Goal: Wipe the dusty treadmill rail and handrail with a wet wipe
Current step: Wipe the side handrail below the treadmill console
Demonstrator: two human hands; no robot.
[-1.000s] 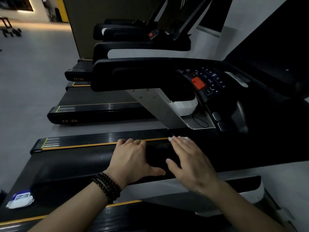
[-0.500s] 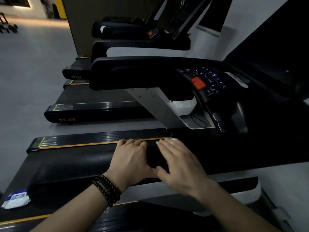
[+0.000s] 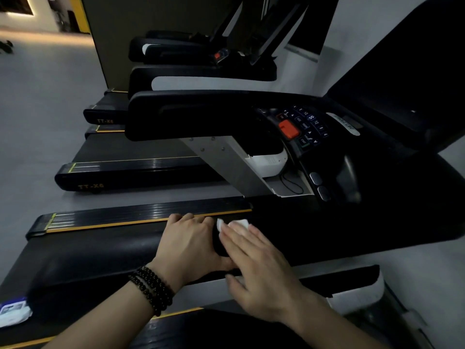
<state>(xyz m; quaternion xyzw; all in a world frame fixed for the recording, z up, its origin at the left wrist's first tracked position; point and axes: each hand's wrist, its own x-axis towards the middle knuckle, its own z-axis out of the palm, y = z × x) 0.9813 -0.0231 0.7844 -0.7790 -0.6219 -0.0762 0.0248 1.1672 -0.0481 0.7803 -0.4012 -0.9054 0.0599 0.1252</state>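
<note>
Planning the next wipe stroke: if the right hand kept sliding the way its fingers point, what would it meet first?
Probably the yellow-edged side rail just beyond the handrail. The right hand presses the wipe there; depth is unclear.

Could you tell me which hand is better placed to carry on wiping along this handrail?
Right. The right hand already presses the wet wipe flat on the handrail, while the left hand only rests on it.

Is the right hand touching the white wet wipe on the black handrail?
Touching: the head view shows the right hand pressing straight fingers onto the white wet wipe.
</note>
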